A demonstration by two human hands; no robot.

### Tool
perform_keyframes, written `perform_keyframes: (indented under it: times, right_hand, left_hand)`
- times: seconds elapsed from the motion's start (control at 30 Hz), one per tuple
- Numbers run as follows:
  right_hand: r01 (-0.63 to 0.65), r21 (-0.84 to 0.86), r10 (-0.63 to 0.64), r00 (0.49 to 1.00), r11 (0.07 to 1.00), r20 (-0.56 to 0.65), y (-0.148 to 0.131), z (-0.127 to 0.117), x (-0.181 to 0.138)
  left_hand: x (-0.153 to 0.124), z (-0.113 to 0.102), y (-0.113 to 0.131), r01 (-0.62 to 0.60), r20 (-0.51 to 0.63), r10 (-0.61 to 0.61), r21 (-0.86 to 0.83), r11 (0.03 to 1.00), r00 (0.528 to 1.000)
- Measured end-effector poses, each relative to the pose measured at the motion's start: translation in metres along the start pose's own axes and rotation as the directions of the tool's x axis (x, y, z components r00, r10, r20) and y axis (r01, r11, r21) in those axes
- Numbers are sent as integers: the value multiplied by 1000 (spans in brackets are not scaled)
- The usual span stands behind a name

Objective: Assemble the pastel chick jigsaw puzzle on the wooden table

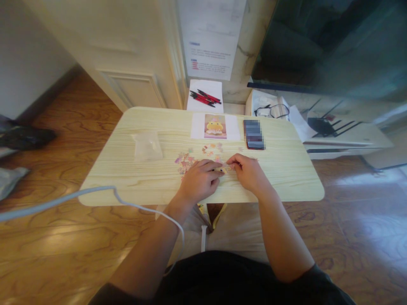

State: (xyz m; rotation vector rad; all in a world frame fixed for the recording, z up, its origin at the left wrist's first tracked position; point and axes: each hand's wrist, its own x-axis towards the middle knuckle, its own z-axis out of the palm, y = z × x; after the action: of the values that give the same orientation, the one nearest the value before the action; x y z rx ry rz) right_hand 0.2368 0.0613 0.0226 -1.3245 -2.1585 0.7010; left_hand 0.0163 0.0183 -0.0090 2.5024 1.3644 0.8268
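Note:
Small jigsaw puzzle pieces (pixel 186 162) lie in a loose heap on the pale wooden table, left of my hands. My left hand (pixel 199 180) rests palm down over some of the pieces, its fingers stretched to the right and touching a yellow partly joined patch (pixel 222 169). At the right side of that patch, the thumb and index finger of my right hand (pixel 248 171) pinch together at a puzzle piece, mostly hidden by the fingertips. More loose pieces (pixel 213 148) lie just beyond my hands. Behind them is a sheet with a printed picture (pixel 215 126) of a yellow figure.
A phone (pixel 253 134) lies at the table's back right, a clear plastic bag (pixel 148 146) at the left. Red and black pens (pixel 205 98) rest on white paper behind the table (pixel 111 169). A pale cable (pixel 133 205) crosses the front left edge and my left forearm.

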Motion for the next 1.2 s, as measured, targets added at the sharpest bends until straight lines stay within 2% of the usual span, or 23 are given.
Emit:
perform_keyframes:
  times: [0.4, 0.57, 0.67, 0.77, 0.87, 0.97, 1.2]
  right_hand:
    - [30, 6, -30, 999, 1000, -15, 4, 1, -4]
    - [99, -24, -99, 995, 995, -4, -6, -17, -16]
    - [70, -32, -66, 991, 997, 115, -10, -29, -33]
    - [98, -54, -81, 963, 994, 259, -9, -35, -46]
    - [110, -78, -81, 948, 991, 309, -6, -33, -47]
    - [110, -103, -75, 951, 989, 301, -6, -28, -41]
    - [89, -140, -65, 984, 986, 167, 1, -12, -17]
  left_hand:
    - [0, 0, 0, -8, -4, 8, 10, 1000, 1000]
    - [0, 0, 0, -16, -5, 16, 10, 1000, 1000]
    - [1, -1, 0, -25, -4, 25, 8, 1000, 1000]
    - [1, -1, 1, -24, -9, 24, 7, 1000, 1000]
    - [1, -1, 1, -20, -6, 20, 6, 1000, 1000]
    - [0, 0, 1, -15, -5, 15, 4, 1000, 1000]
    - [1, -2, 2, 2, -5, -2, 3, 1000, 1000]
